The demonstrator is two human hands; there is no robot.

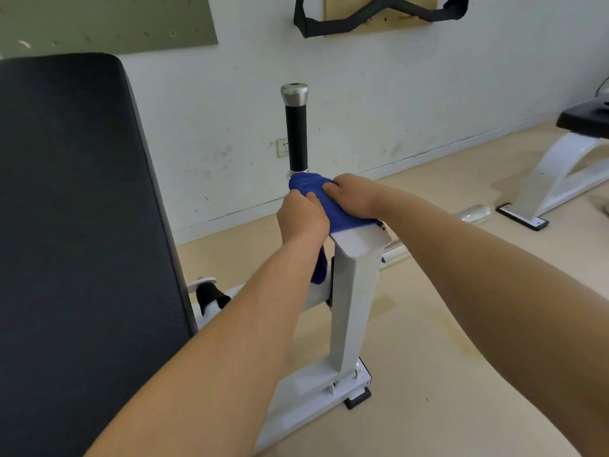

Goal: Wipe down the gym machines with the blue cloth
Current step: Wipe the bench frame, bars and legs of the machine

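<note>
The blue cloth (324, 201) is draped over the top of a white machine post (354, 291), just below an upright black handle (296, 140) with a silver cap. My left hand (301, 216) grips the cloth's left side, and a tail of cloth hangs down under that hand. My right hand (352, 194) presses the cloth from the right against the post's top. Both forearms reach in from the bottom of the view. The near end of the post's top is bare white.
A large black padded backrest (75, 242) fills the left side. The post's white base frame (316, 394) rests on the beige floor. Another white bench (560, 179) stands at the right. A black bar attachment (379, 14) hangs on the wall pegboard. A chrome bar (474, 212) lies behind.
</note>
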